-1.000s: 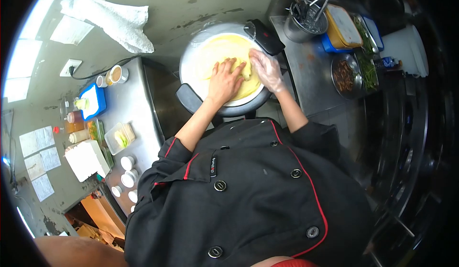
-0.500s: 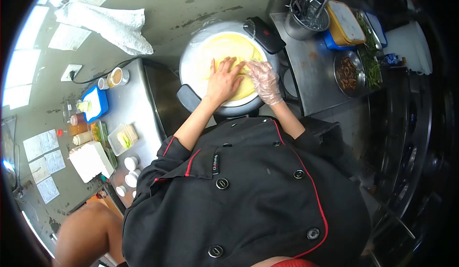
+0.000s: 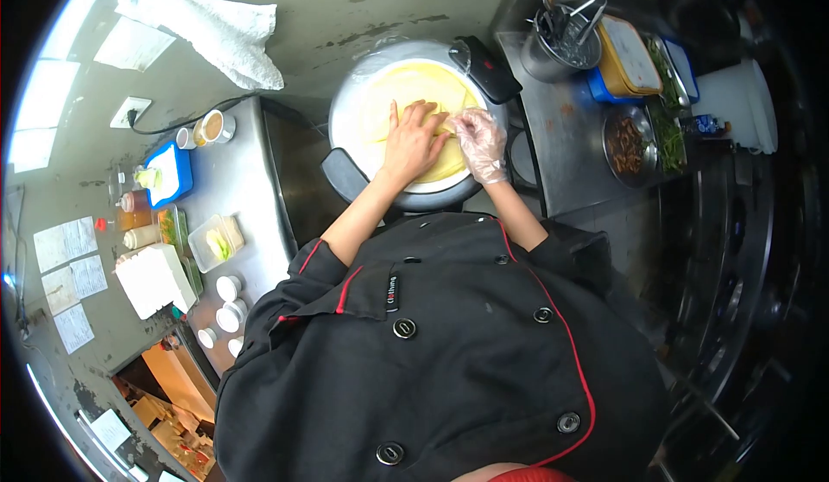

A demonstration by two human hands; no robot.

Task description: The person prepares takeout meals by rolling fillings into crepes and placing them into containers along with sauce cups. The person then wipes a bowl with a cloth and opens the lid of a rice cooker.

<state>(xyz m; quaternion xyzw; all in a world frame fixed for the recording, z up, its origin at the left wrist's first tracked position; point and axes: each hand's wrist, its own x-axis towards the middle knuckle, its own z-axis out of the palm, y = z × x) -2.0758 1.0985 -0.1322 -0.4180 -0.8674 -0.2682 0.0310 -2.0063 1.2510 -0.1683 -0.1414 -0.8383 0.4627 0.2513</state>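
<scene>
- The yellow sheet (image 3: 414, 83) lay in the round white pan (image 3: 346, 106), ahead of the person and between the two dark handles
- The gloved right hand (image 3: 482, 142) had moved inward from the sheet's right side, where it was a second earlier, and its fingers had curled together beside the left fingertips
- Those fingers were nearly closed in a pinch; whether they had hold of the sheet's folded part, I could not tell
- The bare left hand (image 3: 413, 143) stayed flat on the sheet, fingers spread, gripping nothing
- This suggested finer work at the fold, with the left hand steadying
</scene>
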